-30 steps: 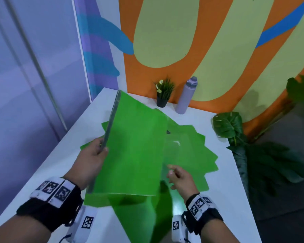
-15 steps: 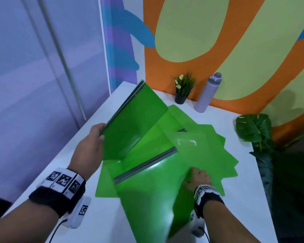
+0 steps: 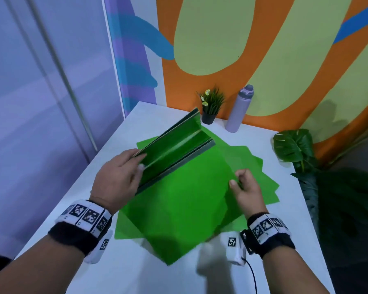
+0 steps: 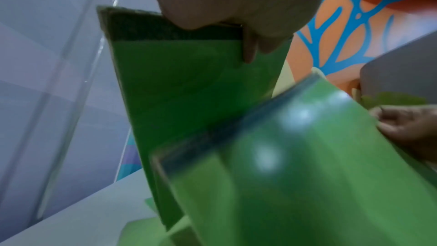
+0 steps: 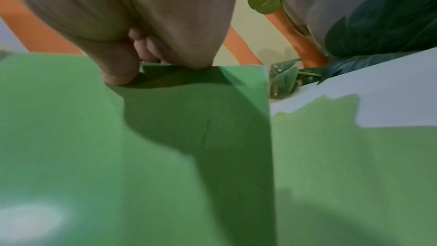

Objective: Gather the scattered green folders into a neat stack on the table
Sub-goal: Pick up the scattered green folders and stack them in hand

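Several green folders lie fanned out on the white table (image 3: 123, 262). My left hand (image 3: 123, 172) grips a bundle of folders (image 3: 170, 136) by its near end and holds it tilted above the table; the bundle (image 4: 184, 85) shows under my fingers in the left wrist view. My right hand (image 3: 242, 183) pinches the right edge of a large green folder (image 3: 179, 204) held raised over the others. My thumb (image 5: 118, 66) presses on top of that folder (image 5: 71, 137). More loose folders (image 3: 261, 183) stay flat on the right, partly hidden beneath.
A small potted plant (image 3: 210, 109) and a lilac bottle (image 3: 238, 111) stand at the table's far edge by the painted wall. Large-leaved plants (image 3: 293, 147) crowd the right side. A bluish partition runs along the left.
My left hand has tipped the bundle lower and more forward. My right hand has lifted the large folder higher and drawn it toward the bundle. The view has shifted left.
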Motion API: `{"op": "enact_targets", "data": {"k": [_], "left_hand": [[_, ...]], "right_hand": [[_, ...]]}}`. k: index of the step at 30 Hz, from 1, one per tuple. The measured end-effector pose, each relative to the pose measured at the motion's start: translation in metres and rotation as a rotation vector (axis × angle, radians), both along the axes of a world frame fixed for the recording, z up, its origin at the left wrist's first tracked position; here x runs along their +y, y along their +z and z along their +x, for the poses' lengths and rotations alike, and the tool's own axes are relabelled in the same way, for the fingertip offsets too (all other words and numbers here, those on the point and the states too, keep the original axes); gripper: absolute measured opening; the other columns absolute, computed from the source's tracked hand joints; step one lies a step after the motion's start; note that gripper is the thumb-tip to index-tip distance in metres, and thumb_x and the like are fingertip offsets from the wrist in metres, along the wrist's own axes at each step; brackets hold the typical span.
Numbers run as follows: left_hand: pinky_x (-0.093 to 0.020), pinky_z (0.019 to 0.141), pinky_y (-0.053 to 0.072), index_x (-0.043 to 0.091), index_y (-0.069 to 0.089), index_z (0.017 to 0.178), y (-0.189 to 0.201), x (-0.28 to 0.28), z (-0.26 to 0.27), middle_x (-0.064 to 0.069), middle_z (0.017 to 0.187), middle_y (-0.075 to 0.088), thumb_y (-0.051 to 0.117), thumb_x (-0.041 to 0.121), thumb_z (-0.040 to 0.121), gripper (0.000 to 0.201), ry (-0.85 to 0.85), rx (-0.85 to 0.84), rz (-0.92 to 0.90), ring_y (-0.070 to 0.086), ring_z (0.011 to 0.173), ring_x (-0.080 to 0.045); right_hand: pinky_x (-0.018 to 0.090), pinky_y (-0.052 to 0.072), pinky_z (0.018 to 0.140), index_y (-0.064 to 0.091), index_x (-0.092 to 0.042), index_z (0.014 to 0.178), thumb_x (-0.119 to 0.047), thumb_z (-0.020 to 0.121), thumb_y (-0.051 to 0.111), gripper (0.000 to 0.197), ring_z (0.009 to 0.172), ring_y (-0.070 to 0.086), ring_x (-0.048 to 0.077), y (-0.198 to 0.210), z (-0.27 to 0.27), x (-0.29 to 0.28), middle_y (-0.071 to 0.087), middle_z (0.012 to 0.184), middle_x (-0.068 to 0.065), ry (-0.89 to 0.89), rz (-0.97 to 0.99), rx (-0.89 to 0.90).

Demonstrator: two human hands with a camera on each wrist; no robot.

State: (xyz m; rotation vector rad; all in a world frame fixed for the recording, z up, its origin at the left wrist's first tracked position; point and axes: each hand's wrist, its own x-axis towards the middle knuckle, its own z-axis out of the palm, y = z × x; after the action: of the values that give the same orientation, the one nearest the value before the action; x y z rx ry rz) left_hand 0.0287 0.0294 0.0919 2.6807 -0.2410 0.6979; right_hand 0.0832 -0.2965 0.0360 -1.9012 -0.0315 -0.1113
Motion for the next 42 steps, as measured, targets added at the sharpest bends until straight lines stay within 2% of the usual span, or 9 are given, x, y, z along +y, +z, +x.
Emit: {"op": "enact_targets", "data": {"k": [3,7,10,13,17,21,29,37,42], "left_hand": [[-0.035,0.085,0.052,0.008,0.066,0.121,0.002,-0.009,-0.001,-0.011,0.119,0.066,0.056,0.052,0.086,0.057,-0.089,0.067,0.085,0.064,0.104,-0.026],[-0.033,0.053,0.052,0.012,0.062,0.1,-0.001,-0.016,-0.001,-0.005,0.102,0.065,0.059,0.031,0.084,0.025,-0.127,-0.037,0.054,0.066,0.075,-0.027],[-0.035,0.051,0.047,0.012,0.051,0.098,-0.009,-0.014,-0.001,-0.006,0.094,0.059,0.062,0.02,0.086,0.017,-0.054,-0.035,-0.052,0.052,0.076,-0.021],[-0.037,0.059,0.041,0.001,0.052,0.1,-0.017,-0.009,-0.004,-0.007,0.089,0.05,0.062,0.011,0.09,0.017,0.114,0.079,-0.268,0.046,0.073,-0.023],[-0.04,0.067,0.043,0.002,0.05,0.102,-0.037,0.013,-0.006,-0.011,0.09,0.052,0.055,0.017,0.093,0.018,0.286,0.191,-0.46,0.051,0.08,-0.031],[-0.035,0.064,0.042,0.003,0.052,0.104,-0.043,0.023,-0.013,-0.021,0.096,0.059,0.053,0.013,0.095,0.014,0.34,0.24,-0.653,0.055,0.087,-0.037],[-0.038,0.066,0.04,0.01,0.044,0.092,-0.073,0.02,-0.028,-0.018,0.08,0.049,0.049,0.014,0.098,0.009,0.376,0.449,-0.945,0.048,0.074,-0.029],[-0.051,0.112,0.029,0.021,0.037,0.132,-0.089,0.005,-0.04,0.0,0.137,0.044,0.047,0.02,0.1,0.034,0.328,0.636,-1.032,0.038,0.134,-0.025],[-0.052,0.116,0.025,0.018,0.026,0.148,-0.099,0.008,-0.043,-0.007,0.158,0.03,0.049,0.026,0.098,0.055,0.339,0.678,-1.01,0.03,0.144,-0.029]], "right_hand": [[0.02,0.04,0.078,0.05,-0.042,0.081,0.005,0.088,0.058,0.048,0.079,0.048,0.002,0.035,-0.005,0.01,0.047,0.081,-0.006,0.033,0.101,-0.175],[0.013,0.041,0.086,0.052,-0.028,0.091,0.007,0.088,0.059,0.036,0.088,0.054,-0.003,0.058,-0.005,0.028,0.055,0.089,-0.006,0.023,0.132,-0.336],[0.02,0.039,0.098,0.056,-0.023,0.108,-0.001,0.088,0.061,0.03,0.106,0.053,0.011,0.032,0.005,0.019,0.055,0.107,0.001,-0.167,-0.106,-0.391],[0.039,0.035,0.109,0.052,-0.014,0.13,-0.011,0.089,0.063,0.043,0.125,0.046,0.028,-0.026,0.012,-0.005,0.049,0.132,0.011,-0.239,-0.397,0.007],[0.06,0.026,0.112,0.028,-0.035,0.147,-0.04,0.089,0.058,0.066,0.143,0.024,0.031,-0.095,-0.002,-0.023,0.024,0.158,0.002,0.021,-0.812,0.526],[0.071,0.022,0.108,0.018,-0.048,0.147,-0.053,0.089,0.049,0.066,0.146,0.01,0.036,-0.114,-0.006,-0.024,0.007,0.162,-0.006,0.111,-0.989,0.653],[0.05,0.041,0.103,0.062,-0.035,0.119,-0.055,0.086,0.046,0.042,0.118,0.052,0.025,-0.101,0.001,0.003,0.056,0.124,0.001,0.184,-1.004,0.515],[0.069,0.022,0.109,0.008,-0.039,0.152,-0.063,0.083,0.052,0.085,0.145,0.01,0.044,-0.127,0.067,-0.071,0.004,0.162,0.012,-0.074,-0.954,0.682],[0.068,0.025,0.109,0.011,-0.041,0.151,-0.065,0.084,0.05,0.082,0.146,0.005,0.045,-0.133,0.06,-0.056,-0.001,0.163,0.01,0.015,-1.0,0.701]]}}
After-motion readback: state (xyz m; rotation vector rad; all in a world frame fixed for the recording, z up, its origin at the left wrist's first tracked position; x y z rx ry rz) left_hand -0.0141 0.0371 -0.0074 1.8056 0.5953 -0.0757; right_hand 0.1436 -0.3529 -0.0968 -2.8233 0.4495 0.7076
